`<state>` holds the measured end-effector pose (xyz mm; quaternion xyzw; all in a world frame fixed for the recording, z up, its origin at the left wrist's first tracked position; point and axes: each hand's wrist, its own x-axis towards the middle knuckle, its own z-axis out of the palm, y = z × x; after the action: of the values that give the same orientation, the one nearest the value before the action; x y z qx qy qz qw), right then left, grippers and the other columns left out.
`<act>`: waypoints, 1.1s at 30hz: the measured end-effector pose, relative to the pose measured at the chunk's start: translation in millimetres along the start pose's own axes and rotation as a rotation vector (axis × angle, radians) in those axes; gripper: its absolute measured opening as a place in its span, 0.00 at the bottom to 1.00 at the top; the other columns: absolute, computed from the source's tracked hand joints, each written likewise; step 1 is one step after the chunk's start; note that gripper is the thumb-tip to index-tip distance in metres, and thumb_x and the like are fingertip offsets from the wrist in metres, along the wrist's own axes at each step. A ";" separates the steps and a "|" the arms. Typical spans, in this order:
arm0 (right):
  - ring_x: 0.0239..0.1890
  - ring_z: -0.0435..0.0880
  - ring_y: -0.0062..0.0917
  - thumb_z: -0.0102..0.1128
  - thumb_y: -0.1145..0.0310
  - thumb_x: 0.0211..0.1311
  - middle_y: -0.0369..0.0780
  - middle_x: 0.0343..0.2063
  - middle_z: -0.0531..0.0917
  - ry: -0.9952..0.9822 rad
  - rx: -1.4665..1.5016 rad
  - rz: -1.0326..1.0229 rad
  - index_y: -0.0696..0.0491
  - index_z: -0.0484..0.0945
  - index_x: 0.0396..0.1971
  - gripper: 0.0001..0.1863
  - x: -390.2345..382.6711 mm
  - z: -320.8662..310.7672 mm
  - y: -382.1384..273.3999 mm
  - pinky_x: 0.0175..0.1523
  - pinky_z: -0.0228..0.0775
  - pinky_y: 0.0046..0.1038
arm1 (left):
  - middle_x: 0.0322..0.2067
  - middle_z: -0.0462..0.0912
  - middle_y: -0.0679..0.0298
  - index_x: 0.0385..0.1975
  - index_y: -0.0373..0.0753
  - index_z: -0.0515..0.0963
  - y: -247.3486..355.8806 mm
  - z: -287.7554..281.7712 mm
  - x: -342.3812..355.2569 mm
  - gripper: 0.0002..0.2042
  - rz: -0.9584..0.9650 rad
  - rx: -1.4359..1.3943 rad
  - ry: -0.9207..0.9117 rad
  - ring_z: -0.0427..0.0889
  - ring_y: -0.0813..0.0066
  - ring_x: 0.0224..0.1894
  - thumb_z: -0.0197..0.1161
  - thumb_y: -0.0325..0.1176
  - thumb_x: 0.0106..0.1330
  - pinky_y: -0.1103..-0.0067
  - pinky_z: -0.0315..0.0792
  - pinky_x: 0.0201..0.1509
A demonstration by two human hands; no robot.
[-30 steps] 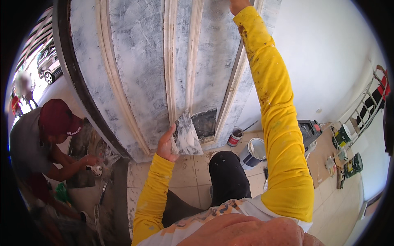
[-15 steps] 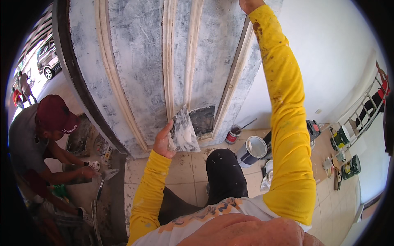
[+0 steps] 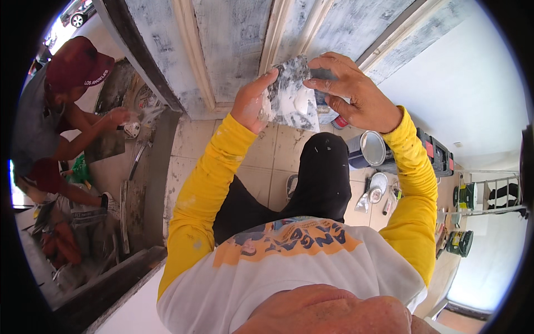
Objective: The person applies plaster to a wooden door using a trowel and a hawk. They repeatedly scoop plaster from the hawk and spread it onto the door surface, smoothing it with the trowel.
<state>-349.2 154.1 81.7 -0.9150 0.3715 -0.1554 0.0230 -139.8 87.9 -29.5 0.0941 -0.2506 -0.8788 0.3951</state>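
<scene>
Close to the grey panel (image 3: 231, 44), head view: left hand (image 3: 248, 101) gripped the smeared plate (image 3: 289, 72) by its left edge; right hand (image 3: 360, 96) half-curled at the right edge, hold unclear. Likely risk: overtilting, sliding white paste (image 3: 301, 104) onto the trousers (image 3: 320, 178).

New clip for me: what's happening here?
The person's left hand holds a flat plate smeared with white paste. Their right hand is at the plate's right edge, fingers bent; whether it holds a tool is unclear. In front stands a streaked grey-white panel with pale mouldings. An open bucket stands by the knee, and a co-worker bends over at left.
</scene>
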 end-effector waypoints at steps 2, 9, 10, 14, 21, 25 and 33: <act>0.64 0.64 0.47 0.58 0.83 0.44 0.45 0.60 0.70 -0.011 -0.084 -0.025 0.54 0.81 0.49 0.26 1.4 2.7 1.9 0.66 0.61 0.40 | 0.49 0.81 0.58 0.55 0.33 0.72 0.2 -1.6 1.4 0.18 -0.011 0.006 0.050 0.81 0.66 0.50 0.54 0.37 0.71 0.71 0.75 0.57; 0.67 0.60 0.49 0.57 0.82 0.44 0.44 0.62 0.68 -0.082 -0.108 0.023 0.51 0.82 0.48 0.26 2.4 7.5 7.7 0.69 0.55 0.40 | 0.48 0.82 0.58 0.54 0.33 0.73 -4.6 -9.6 4.2 0.18 0.017 -0.017 0.039 0.82 0.66 0.49 0.56 0.38 0.70 0.70 0.76 0.55; 0.67 0.59 0.48 0.57 0.83 0.44 0.43 0.62 0.68 -0.094 -0.064 0.047 0.50 0.82 0.48 0.26 0.8 5.2 11.4 0.70 0.55 0.40 | 0.47 0.82 0.57 0.53 0.33 0.74 -5.1 -9.9 4.9 0.18 0.017 -0.013 0.080 0.82 0.66 0.49 0.57 0.38 0.70 0.70 0.75 0.56; 0.65 0.67 0.34 0.53 0.87 0.51 0.41 0.60 0.72 0.079 0.377 0.182 0.53 0.81 0.48 0.24 -19.1 8.7 38.0 0.65 0.59 0.32 | 0.47 0.82 0.58 0.52 0.33 0.75 -3.3 -16.6 4.5 0.17 0.048 -0.029 0.140 0.82 0.66 0.49 0.58 0.37 0.69 0.70 0.75 0.56; 0.52 0.80 0.35 0.55 0.80 0.54 0.45 0.47 0.82 0.282 0.421 0.779 0.54 0.78 0.52 0.23 -124.6 207.0 111.7 0.58 0.69 0.28 | 0.56 0.77 0.58 0.57 0.32 0.71 13.2 -65.5 -25.1 0.19 0.055 0.009 0.227 0.79 0.68 0.55 0.58 0.33 0.68 0.72 0.72 0.61; 0.60 0.70 0.49 0.51 0.77 0.49 0.53 0.61 0.68 0.050 0.041 1.041 0.52 0.53 0.70 0.42 -179.5 345.5 129.7 0.63 0.63 0.42 | 0.57 0.76 0.56 0.60 0.31 0.69 23.5 -83.3 -46.3 0.21 0.087 0.068 0.258 0.77 0.66 0.57 0.55 0.34 0.70 0.71 0.70 0.63; 0.60 0.67 0.47 0.52 0.76 0.50 0.51 0.61 0.68 0.367 -0.399 0.939 0.59 0.47 0.70 0.44 -170.9 344.2 157.2 0.66 0.55 0.46 | 0.59 0.73 0.48 0.64 0.29 0.64 35.9 -80.6 -63.9 0.24 0.209 0.171 0.427 0.75 0.59 0.59 0.46 0.40 0.75 0.69 0.66 0.65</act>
<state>-466.6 132.7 -315.9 -0.5950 0.7608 -0.2119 -0.1493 -44.4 85.7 -82.2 0.2843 -0.2432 -0.7689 0.5184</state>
